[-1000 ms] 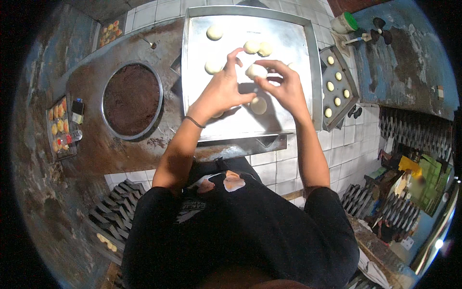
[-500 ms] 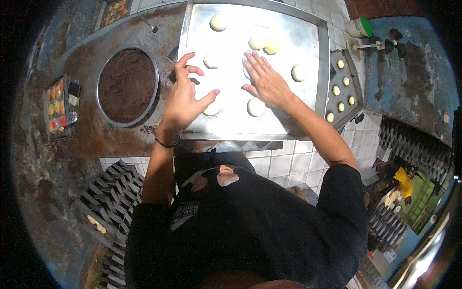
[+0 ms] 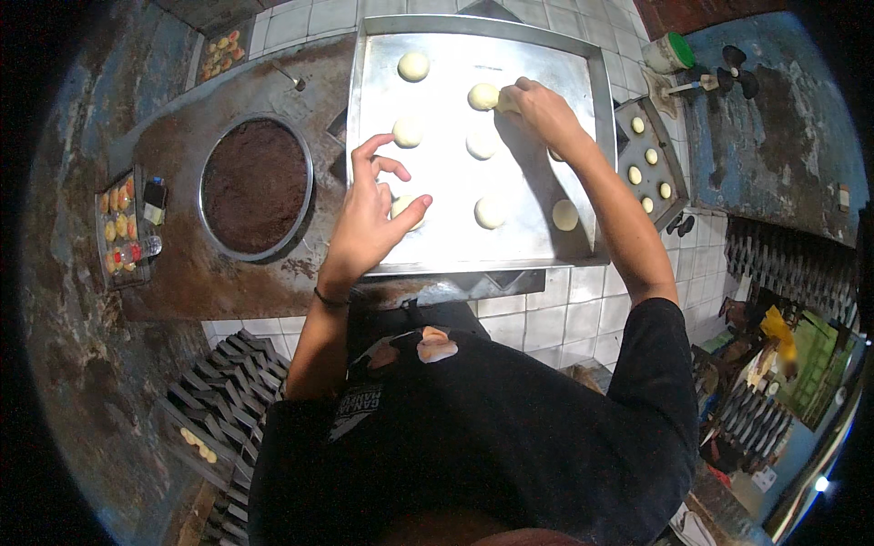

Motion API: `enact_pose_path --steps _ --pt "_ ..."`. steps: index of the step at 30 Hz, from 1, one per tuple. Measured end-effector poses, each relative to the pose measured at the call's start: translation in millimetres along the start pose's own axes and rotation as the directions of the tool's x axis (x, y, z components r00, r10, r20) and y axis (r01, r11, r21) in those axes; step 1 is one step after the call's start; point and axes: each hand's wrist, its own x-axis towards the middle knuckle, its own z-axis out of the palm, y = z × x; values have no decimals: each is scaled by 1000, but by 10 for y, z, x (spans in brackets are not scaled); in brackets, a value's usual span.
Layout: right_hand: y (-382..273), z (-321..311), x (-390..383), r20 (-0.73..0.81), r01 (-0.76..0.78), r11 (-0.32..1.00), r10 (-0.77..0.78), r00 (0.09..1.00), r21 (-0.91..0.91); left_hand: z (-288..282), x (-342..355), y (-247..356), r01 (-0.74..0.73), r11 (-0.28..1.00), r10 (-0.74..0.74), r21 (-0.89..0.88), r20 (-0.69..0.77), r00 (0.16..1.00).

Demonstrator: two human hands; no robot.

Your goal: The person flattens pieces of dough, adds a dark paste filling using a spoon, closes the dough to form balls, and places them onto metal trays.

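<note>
A shallow metal tray (image 3: 537, 246) holds several pale round dough balls, spaced apart. My right hand (image 3: 543, 111) is over its far part, fingers bent and pinched on a small piece of dough (image 3: 504, 103), mostly hidden by them. Right beside that piece sits a dough ball (image 3: 483, 96), touching or almost touching it. Nearer to me lies another dough ball (image 3: 481, 144). My left hand (image 3: 366, 218) hovers at the tray's left side, open, fingers spread and curved, holding nothing. Its thumb partly covers a dough ball (image 3: 403, 211), and its fingertips come close to another dough ball (image 3: 407, 132).
Left of the tray, a round metal pan (image 3: 309, 187) full of dark brown crumbly stuff stands on a worn table. Further left are a small tray of baked pieces (image 3: 118, 196) and a clear bottle (image 3: 141, 247). At right sit a second dough tray (image 3: 669, 162) and a green-lidded tub (image 3: 669, 53).
My right hand has left the dough ball it lay flat on and moved up and right, its fingers now closing on the small dough piece. My left hand stays open. The whole view has shifted slightly.
</note>
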Motion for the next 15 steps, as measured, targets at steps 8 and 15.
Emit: enact_pose_path --steps 8,15 --pt "-276 -500 -450 236 -155 827 28 971 540 91 94 -274 -2 900 18 -435 33 999" --pt "-1963 -339 -727 -115 -50 495 297 948 868 219 278 -155 88 655 -61 -751 64 996"
